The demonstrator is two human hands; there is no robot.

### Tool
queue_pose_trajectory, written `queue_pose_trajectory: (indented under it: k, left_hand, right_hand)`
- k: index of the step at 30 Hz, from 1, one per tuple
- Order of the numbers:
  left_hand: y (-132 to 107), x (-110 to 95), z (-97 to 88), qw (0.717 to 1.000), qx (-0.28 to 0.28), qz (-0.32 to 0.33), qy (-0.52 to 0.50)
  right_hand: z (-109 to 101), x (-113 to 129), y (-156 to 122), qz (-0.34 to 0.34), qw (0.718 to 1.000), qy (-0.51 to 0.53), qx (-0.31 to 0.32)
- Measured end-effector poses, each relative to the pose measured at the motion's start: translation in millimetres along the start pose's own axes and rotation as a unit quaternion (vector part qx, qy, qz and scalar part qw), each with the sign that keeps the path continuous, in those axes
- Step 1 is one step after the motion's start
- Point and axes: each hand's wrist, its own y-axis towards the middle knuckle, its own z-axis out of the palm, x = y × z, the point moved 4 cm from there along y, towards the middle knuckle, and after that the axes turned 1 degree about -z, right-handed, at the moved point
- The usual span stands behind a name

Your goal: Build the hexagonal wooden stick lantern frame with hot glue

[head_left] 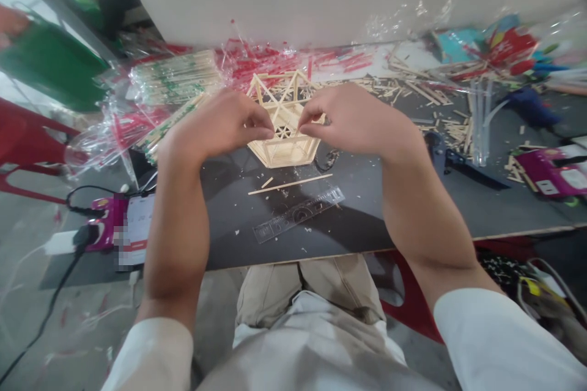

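Note:
A small open-frame model built of thin wooden sticks stands on the dark table, with crossed sticks along its upper part. My left hand is at its left side, thumb and fingertips pinched together near the front face. From the right, my right hand pinches in the same way close to a small star-shaped lattice. Whatever lies between the fingertips of either hand is too small to make out. In front of the model lie a loose thin stick and a clear plastic ruler.
Bundled sticks in plastic and red wrappers crowd the back. Scattered stick pieces, a dark blue tool and a purple power strip lie right. Another purple power strip and a phone are left.

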Motion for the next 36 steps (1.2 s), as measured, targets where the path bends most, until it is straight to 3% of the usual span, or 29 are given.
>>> queue_pose_trajectory:
  k: [18, 24, 29, 36]
  left_hand:
    - [1.0, -2.8, 1.6, 1.000, 0.020, -0.015, 0.007]
    - [1.1, -4.2, 2.0, 0.999, 0.027, -0.013, 0.014]
    - [0.1, -4.2, 0.6, 0.999, 0.029, -0.021, 0.025]
    - [-1.5, 1.8, 0.3, 0.999, 0.029, -0.033, 0.014]
  right_hand:
    - [-12.0, -18.4, -6.6, 0.053, 0.997, 0.024, 0.042]
    - [-9.3, -18.5, -5.2, 0.009, 0.998, 0.043, 0.044]
    - [-8.7, -18.4, -4.4, 0.034, 0.998, 0.041, 0.040]
    - [-5.7, -25.9, -2.1, 0.011, 0.998, 0.042, 0.049]
